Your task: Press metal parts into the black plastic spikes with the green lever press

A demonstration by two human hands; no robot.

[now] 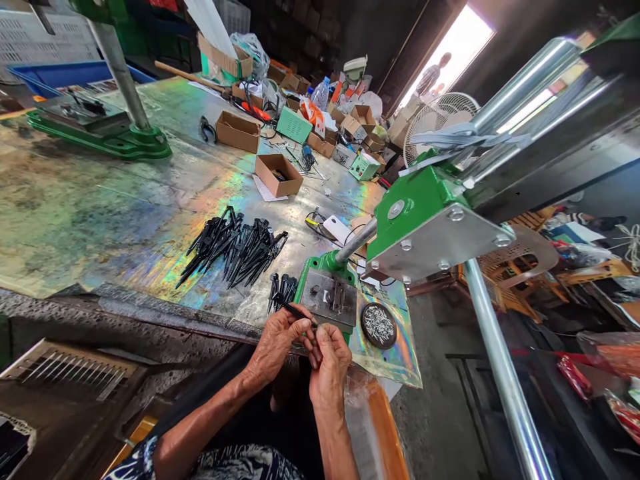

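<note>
My left hand (280, 340) holds a slim black part (289, 307) that looks like a plastic stake, its wider end pointing up and left. At the part's other end, the fingertips of my right hand (331, 363) are pinched together; whatever is between them is hidden. Just beyond my hands lies the steel plate (320, 308) of a green press, with a small fixture on it. A round dark dish (379, 325) of small silvery metal pieces sits right of the plate. Left of the plate is a small cluster of black parts (283, 288), and farther left a larger pile (235, 250).
The green press head (425, 217) juts over the table's right side on a steel column. Another green stand (100, 133) is at the far left. Cardboard boxes (279, 175), pliers (207, 129) and clutter fill the back. A fan (440, 120) stands behind; a person is in the doorway.
</note>
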